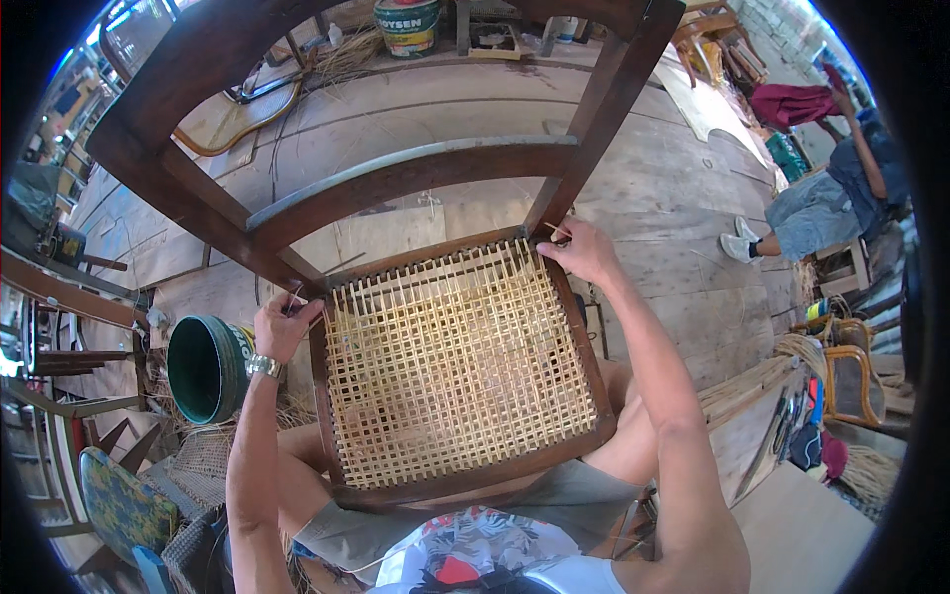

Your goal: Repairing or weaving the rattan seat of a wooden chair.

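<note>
A wooden chair [426, 256] rests across your lap in a cluttered workshop, its dark back rising to the top of the frame and its woven cane seat [455, 371] filling the centre. Your left hand [284, 327], wristwatch [263, 365] just below, curls at the seat's upper-left corner, thumb and fingers drawn together; whether they pinch a strand is too small to tell. Your right hand [584, 252] works at the upper-right corner, thumb and fingertips closed on what looks like a pale strand [557, 231], its end poking out above them. Between your hands, along the seat's upper edge, the weave shows wider gaps than the tight grid below. Good work here likely calls for an even pull from both corners, the strand kept flat and untwisted, each crossing checked for over and under, and the row nudged parallel to its neighbours; too sharp a tug could split the cane. Keep the seat steady on your knees as you tension it. A green bucket [235, 361] lies tipped at the left of the frame, while another person [841, 188] is at the upper right.
</note>
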Action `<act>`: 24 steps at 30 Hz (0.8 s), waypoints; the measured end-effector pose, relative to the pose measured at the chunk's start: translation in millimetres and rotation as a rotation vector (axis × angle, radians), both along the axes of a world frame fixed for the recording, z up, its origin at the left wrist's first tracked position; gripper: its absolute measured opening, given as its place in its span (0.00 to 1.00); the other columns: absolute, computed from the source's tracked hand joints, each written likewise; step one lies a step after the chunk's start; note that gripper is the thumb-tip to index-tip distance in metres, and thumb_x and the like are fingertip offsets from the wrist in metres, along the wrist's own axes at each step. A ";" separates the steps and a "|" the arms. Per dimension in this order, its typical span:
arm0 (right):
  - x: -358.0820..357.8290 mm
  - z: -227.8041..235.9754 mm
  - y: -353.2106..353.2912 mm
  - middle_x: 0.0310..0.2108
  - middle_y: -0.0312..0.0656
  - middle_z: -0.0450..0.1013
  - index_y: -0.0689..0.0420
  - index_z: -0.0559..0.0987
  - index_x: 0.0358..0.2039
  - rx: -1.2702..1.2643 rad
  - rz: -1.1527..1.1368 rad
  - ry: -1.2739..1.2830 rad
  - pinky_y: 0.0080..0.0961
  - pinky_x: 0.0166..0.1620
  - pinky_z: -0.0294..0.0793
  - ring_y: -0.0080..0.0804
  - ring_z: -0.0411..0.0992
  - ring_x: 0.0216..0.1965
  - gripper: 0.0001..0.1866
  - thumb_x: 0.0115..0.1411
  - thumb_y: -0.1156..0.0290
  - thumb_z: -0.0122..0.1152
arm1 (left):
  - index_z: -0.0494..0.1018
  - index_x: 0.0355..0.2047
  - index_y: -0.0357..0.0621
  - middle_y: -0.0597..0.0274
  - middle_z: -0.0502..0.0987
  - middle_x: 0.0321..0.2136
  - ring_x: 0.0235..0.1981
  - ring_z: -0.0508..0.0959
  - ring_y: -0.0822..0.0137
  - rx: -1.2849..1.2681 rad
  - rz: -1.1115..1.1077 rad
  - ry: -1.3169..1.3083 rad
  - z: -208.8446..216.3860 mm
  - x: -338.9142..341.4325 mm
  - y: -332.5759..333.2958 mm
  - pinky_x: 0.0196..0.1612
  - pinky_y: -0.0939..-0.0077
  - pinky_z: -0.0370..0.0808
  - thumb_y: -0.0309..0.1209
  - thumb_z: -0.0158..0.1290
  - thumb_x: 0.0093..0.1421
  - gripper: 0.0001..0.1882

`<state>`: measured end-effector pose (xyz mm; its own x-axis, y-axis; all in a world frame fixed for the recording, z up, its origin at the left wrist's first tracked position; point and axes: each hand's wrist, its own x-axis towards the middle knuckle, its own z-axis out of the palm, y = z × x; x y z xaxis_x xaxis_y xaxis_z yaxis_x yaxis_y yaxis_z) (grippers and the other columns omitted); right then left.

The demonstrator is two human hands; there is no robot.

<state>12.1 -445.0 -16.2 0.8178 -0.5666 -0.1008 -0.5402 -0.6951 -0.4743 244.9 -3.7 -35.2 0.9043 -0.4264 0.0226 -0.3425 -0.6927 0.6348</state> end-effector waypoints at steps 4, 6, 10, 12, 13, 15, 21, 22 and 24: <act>2.6 -14.7 15.4 0.30 0.48 0.78 0.59 0.78 0.31 0.000 -0.117 -0.066 0.40 0.40 0.74 0.48 0.77 0.36 0.23 0.51 0.51 0.70 | 0.75 0.26 0.38 0.51 0.75 0.19 0.20 0.72 0.56 0.041 -0.005 -0.399 2.6 3.0 -1.9 0.28 0.64 0.70 0.46 0.67 0.51 0.22; 5.5 -21.0 22.7 0.29 0.49 0.78 0.60 0.77 0.30 -0.009 -0.155 -0.116 0.41 0.39 0.74 0.49 0.77 0.35 0.23 0.52 0.50 0.70 | 0.75 0.26 0.38 0.49 0.75 0.20 0.22 0.72 0.52 0.062 0.070 -0.320 -9.1 3.3 6.6 0.29 0.62 0.70 0.45 0.67 0.52 0.21; 9.7 -21.6 19.6 0.30 0.51 0.78 0.61 0.76 0.30 -0.005 -0.230 -0.114 0.42 0.39 0.73 0.51 0.77 0.35 0.24 0.52 0.50 0.70 | 0.76 0.26 0.38 0.47 0.76 0.23 0.28 0.75 0.47 0.034 0.216 -0.165 -16.7 -4.3 8.9 0.33 0.57 0.70 0.45 0.65 0.53 0.20; 2.2 -29.0 -1.4 0.32 0.52 0.78 0.61 0.77 0.35 -0.079 -0.248 -0.106 0.43 0.41 0.73 0.52 0.77 0.38 0.25 0.53 0.49 0.69 | 0.78 0.32 0.41 0.48 0.78 0.30 0.33 0.78 0.46 0.136 0.153 -0.338 -23.6 -1.2 11.5 0.35 0.58 0.74 0.45 0.63 0.55 0.19; -12.0 -35.2 -15.9 0.34 0.53 0.78 0.61 0.77 0.38 -0.128 -0.254 -0.160 0.43 0.42 0.74 0.52 0.77 0.39 0.26 0.53 0.49 0.68 | 0.77 0.41 0.46 0.50 0.78 0.39 0.37 0.79 0.45 0.151 0.133 -0.365 -12.9 -11.5 3.8 0.39 0.57 0.76 0.38 0.60 0.58 0.13; -32.7 -19.8 -19.9 0.38 0.52 0.77 0.59 0.76 0.40 -0.312 -0.283 -0.264 0.43 0.43 0.74 0.53 0.76 0.41 0.25 0.55 0.50 0.67 | 0.75 0.47 0.52 0.54 0.77 0.46 0.37 0.80 0.46 0.041 0.230 -0.606 11.6 -33.6 -3.8 0.38 0.56 0.78 0.28 0.55 0.59 0.15; -33.5 -6.0 26.7 0.46 0.49 0.72 0.54 0.75 0.45 -0.198 -0.103 -0.315 0.45 0.44 0.75 0.55 0.74 0.43 0.13 0.61 0.63 0.57 | 0.73 0.52 0.56 0.59 0.73 0.52 0.41 0.80 0.54 0.158 -0.213 -0.477 10.4 -101.1 -39.1 0.39 0.61 0.79 0.18 0.51 0.54 0.26; -28.5 -7.6 42.5 0.45 0.48 0.71 0.53 0.75 0.44 -0.293 0.006 -0.405 0.45 0.44 0.76 0.54 0.74 0.42 0.10 0.62 0.68 0.54 | 0.72 0.52 0.56 0.59 0.71 0.54 0.50 0.75 0.54 0.218 -0.290 -0.523 6.2 -107.7 -54.5 0.46 0.61 0.75 0.18 0.51 0.54 0.26; -15.9 -12.1 65.6 0.42 0.47 0.70 0.53 0.75 0.44 -0.264 0.165 -0.342 0.43 0.43 0.78 0.50 0.75 0.41 0.11 0.61 0.74 0.51 | 0.71 0.53 0.56 0.57 0.70 0.53 0.53 0.71 0.53 0.305 -0.288 -0.549 -13.7 -115.8 -80.5 0.51 0.55 0.70 0.23 0.52 0.57 0.23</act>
